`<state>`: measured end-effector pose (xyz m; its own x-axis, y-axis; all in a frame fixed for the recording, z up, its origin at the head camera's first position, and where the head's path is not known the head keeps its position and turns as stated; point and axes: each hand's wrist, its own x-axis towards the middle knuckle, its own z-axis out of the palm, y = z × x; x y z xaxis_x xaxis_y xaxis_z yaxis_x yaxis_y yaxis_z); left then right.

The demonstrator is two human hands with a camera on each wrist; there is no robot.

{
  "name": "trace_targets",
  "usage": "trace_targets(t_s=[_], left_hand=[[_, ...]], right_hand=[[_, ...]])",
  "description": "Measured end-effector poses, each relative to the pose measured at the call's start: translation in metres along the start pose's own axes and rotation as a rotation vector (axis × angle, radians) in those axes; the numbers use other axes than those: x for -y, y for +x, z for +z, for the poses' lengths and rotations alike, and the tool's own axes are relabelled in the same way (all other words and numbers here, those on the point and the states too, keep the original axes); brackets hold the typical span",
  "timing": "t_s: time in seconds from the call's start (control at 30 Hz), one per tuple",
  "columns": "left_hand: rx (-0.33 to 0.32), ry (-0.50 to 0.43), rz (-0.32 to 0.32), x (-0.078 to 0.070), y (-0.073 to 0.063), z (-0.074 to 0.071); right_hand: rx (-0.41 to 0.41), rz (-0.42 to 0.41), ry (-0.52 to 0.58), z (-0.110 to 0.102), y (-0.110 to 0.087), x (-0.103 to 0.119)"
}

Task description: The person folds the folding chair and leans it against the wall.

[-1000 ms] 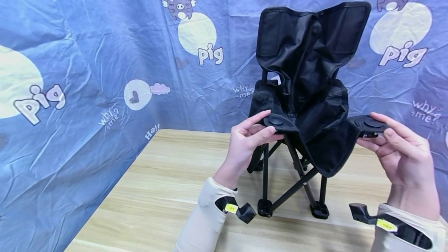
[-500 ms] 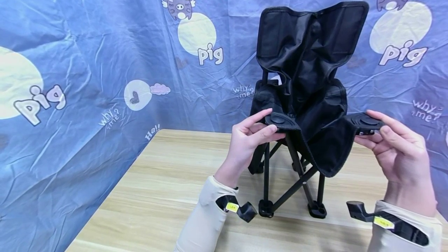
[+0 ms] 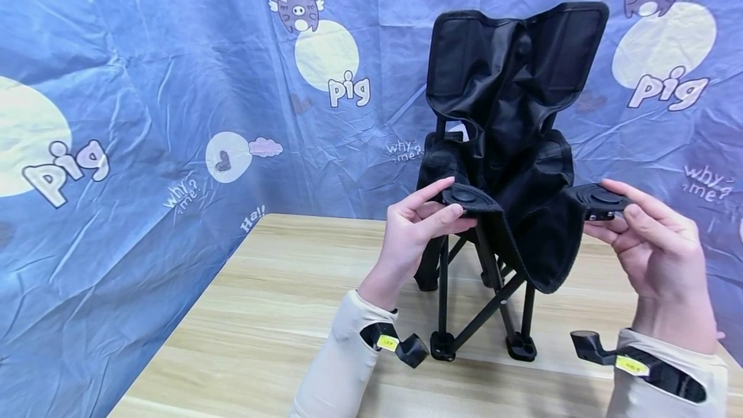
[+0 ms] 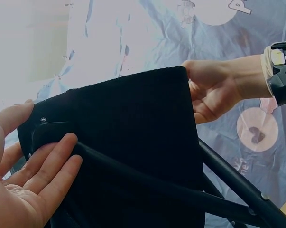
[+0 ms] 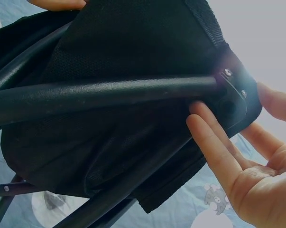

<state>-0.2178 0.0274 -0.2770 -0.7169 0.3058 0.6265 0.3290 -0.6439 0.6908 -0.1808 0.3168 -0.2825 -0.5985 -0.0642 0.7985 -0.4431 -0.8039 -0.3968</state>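
A black folding chair point(image 3: 522, 82) with a fabric seat and crossed tube legs stands partly folded on the table, its seat sagging between the two front corners. My left hand point(image 3: 415, 228) grips the left front seat corner point(image 3: 473, 199), thumb in front and fingers above and below. In the left wrist view its fingers point(image 4: 57, 164) lie under that corner beside a tube. My right hand point(image 3: 658, 237) holds the right front corner point(image 3: 600, 197) likewise. From below, the right wrist view shows a leg tube point(image 5: 109, 97) joined to that corner near two rivets point(image 5: 228, 72).
The wood-grain table point(image 3: 249, 315) stretches out below, with its left edge running diagonally. Behind it hangs a blue cloth point(image 3: 174, 69) printed with pigs and words. Black plastic feet point(image 3: 443, 346) of the chair rest on the tabletop. Each wrist wears a black camera band point(image 3: 650, 369).
My right hand has moved left with its seat corner, and my left hand slightly right. The two corners are closer together, and the chair's legs and back have drawn in a little.
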Motion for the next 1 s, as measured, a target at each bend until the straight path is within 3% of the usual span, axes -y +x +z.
trace_targets(t_s=[1.0], left_hand=[[-0.013, 0.042, 0.012, -0.002, 0.004, 0.006]], right_hand=[[0.017, 0.03, -0.004, 0.014, 0.01, -0.012]])
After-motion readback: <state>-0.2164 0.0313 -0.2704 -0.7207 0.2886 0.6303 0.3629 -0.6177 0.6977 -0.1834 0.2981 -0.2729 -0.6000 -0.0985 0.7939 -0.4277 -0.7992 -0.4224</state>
